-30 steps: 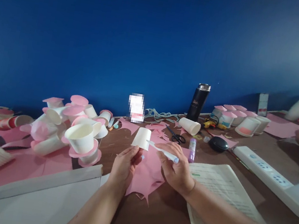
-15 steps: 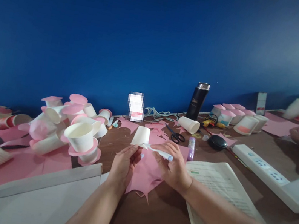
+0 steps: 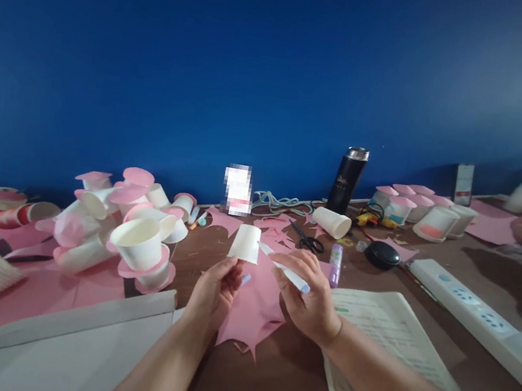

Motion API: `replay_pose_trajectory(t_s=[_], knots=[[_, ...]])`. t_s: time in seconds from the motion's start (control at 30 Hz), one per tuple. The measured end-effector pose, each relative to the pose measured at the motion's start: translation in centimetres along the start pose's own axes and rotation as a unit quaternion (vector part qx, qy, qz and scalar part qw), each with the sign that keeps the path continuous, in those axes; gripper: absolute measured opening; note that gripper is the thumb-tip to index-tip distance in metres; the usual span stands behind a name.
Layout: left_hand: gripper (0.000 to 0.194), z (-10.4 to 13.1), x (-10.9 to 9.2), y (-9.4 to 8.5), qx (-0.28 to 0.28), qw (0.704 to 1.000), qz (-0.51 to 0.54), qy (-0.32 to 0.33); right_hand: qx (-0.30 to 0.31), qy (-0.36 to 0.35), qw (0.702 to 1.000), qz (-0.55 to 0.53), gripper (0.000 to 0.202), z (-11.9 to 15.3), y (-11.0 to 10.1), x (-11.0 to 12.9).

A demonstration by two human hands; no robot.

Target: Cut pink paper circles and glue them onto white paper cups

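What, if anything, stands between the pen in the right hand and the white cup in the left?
Nothing visible: the pen in the right hand points at the side of the white cup. The scissors lie farther back, off that line.

A plain white paper cup [image 3: 245, 244] sits mid-scene above the worktop, upside down, its narrower base up and its wider rim low and toward the near side. To its right is a slim white marker pen [image 3: 294, 278], slanted, with a pale blue near end pointing right and its tip at the cup's right side; whether they touch cannot be told.
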State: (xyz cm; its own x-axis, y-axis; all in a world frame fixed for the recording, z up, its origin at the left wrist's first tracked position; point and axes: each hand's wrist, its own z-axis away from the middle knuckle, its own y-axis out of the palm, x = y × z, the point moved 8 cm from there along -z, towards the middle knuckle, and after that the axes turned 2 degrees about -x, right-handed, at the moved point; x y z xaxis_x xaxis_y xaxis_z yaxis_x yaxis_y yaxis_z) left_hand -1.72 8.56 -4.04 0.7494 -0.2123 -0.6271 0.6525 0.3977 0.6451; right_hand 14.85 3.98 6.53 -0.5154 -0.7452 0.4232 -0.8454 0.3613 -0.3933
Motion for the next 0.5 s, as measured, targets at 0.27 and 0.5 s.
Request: replay_pose_trajectory(t_s=[0.27,0.5], knots=[[0.004,-0.1,-1.3,-0.2,0.01,0.997,-0.043,0.059,0.015,-0.017,1.0,0.001,0.028,0.0,0.0,0.4],[0.005,-1.3,-2.9,-1.1,-0.006,0.989,-0.081,0.12,0.03,-0.003,0.999,0.011,0.031,-0.2,0.0,0.4]])
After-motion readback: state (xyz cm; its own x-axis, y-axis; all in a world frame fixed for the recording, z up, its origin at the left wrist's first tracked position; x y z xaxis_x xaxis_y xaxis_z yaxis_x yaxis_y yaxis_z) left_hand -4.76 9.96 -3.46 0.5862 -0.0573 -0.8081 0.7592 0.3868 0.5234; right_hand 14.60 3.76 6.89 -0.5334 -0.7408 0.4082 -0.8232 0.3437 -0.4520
